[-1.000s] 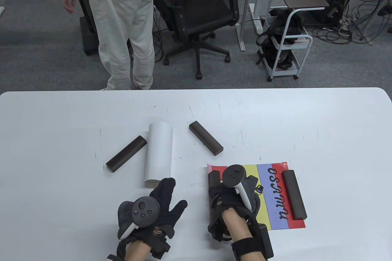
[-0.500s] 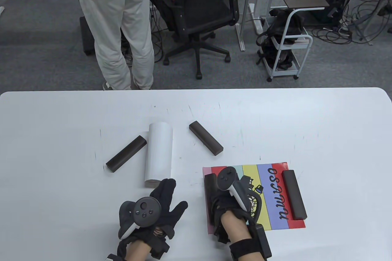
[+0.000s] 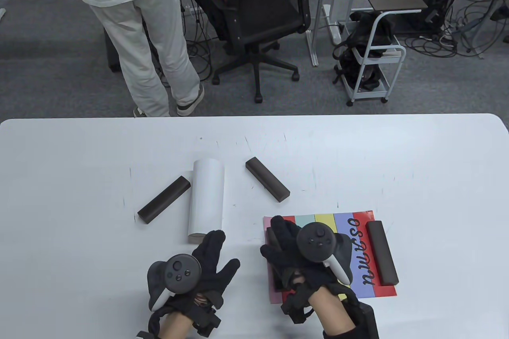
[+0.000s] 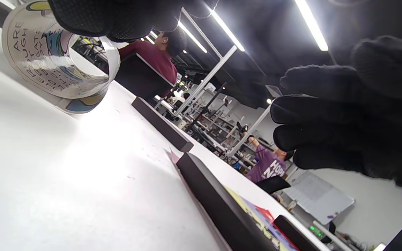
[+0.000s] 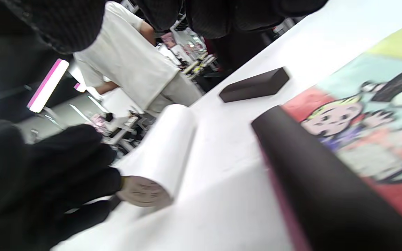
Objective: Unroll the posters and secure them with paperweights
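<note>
Black-gloved right hand (image 3: pixel 302 253) lies spread above the paperweight (image 3: pixel 273 235); left hand (image 3: pixel 199 265) spread, holding nothing.

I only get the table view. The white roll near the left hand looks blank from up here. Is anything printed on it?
Observer: Yes. In the left wrist view, the rolled poster shows letters and cartoon colours inside its open end.
Operator: The right hand covers a weight. Is it lying flat?
Observer: In the right wrist view, that paperweight lies flat along the edge of the unrolled poster, beside a cartoon face.
</note>
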A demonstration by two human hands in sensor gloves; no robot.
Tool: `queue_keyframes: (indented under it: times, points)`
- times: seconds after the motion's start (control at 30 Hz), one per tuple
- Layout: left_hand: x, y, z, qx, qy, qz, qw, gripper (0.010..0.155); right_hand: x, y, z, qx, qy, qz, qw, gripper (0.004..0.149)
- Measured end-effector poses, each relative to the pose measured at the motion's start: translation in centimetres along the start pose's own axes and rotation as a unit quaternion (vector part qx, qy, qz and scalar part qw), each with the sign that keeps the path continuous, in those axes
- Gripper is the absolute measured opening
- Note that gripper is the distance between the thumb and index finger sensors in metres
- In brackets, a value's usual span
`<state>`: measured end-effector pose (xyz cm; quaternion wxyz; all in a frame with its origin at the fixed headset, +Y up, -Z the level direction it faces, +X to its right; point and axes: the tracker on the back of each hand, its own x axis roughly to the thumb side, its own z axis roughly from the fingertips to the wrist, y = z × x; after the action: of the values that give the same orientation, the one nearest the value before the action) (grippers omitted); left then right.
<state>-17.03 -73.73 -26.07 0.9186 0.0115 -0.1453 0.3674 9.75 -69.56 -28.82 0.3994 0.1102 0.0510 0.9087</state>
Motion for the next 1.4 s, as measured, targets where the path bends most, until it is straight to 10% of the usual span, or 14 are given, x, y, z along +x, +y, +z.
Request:
queue_keyframes:
  times: [0.43, 0.7, 1.13, 1.4]
  points:
    - [-0.2, 2.8, -1.3, 0.031, 0.060, -0.051, 0.996, 0.088, -3.1, 0.7, 0.0, 0.002, -0.015, -0.045, 0.999, 0.078]
    - [0.6, 5.8, -6.6, 0.016, 0.188, -0.189, 0.964, 0.090, -3.1, 0.4, 0.1, -0.003, -0.011, -0.048, 0.999, 0.078]
    - [-4.3, 1.3, -13.8, -0.122, 0.350, -0.240, 0.897, 0.098, -4.0, 0.1, 0.1, -0.006, 0.012, -0.048, 0.999, 0.077]
    - [-5.8, 0.8, -13.0, -0.078, 0.337, -0.185, 0.920, 0.086, -4.4, 0.0, 0.0, -0.005, 0.017, -0.059, 0.998, 0.077]
